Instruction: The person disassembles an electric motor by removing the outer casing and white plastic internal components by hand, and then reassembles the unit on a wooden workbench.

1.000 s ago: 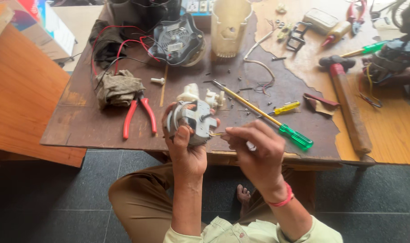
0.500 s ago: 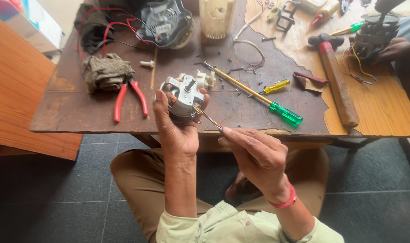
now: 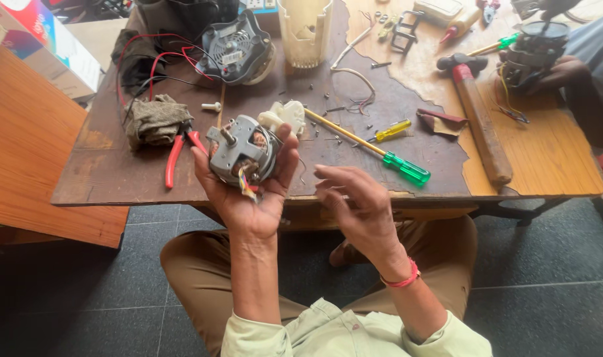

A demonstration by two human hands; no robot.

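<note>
The left hand [image 3: 248, 192] is clamped around a small grey electric motor [image 3: 241, 153], palm up, the shaft pointing up-left and coloured wires hanging from its lower edge, held above the near edge of the table [image 3: 116, 178]. The right hand [image 3: 354, 205] hovers just beside it, fingers loosely spread and holding nothing. On the table behind the motor lie red-handled pliers [image 3: 177, 153], a crumpled rag [image 3: 153, 119], a white plastic part [image 3: 283, 116] and a green-handled screwdriver [image 3: 381, 152]. A wooden-handled hammer [image 3: 480, 119] lies farther right.
</note>
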